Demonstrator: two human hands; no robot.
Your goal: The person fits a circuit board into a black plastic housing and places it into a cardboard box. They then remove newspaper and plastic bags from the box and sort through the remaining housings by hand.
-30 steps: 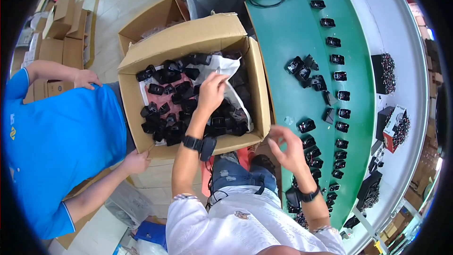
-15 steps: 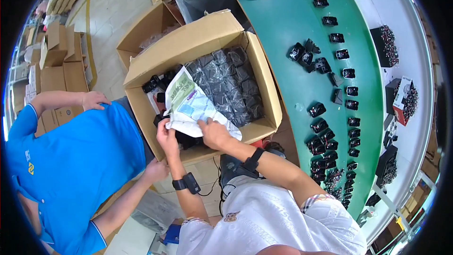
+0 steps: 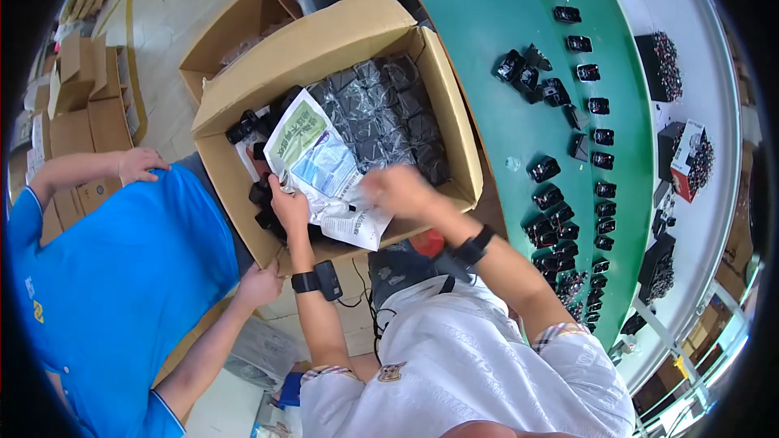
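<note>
A printed white plastic bag (image 3: 323, 164) with green and blue areas lies slanted over the open cardboard box (image 3: 389, 20). My left hand (image 3: 290, 207) grips its near left edge, thumb on top. Over the bag's right edge is my right hand (image 3: 402, 193), smeared by motion; whether it touches the bag I cannot tell. Beneath and beyond the bag, rows of dark block-shaped parts (image 3: 381, 113) in clear wrapping fill the right of the box. Loose black parts (image 3: 247, 126) lie along its left side, partly hidden by the bag.
A green table (image 3: 462, 40) on the right bears several black housings (image 3: 545, 169), some in a long row. At left stands a person in a blue shirt (image 3: 138, 251), one hand (image 3: 261, 284) by the box's near left corner. Another open carton (image 3: 243, 28) stands behind the box.
My right hand has moved right, off the bag's middle, and is blurred. The bag has turned so its near end hangs lower, still in my left hand. The whole view has shifted slightly.
</note>
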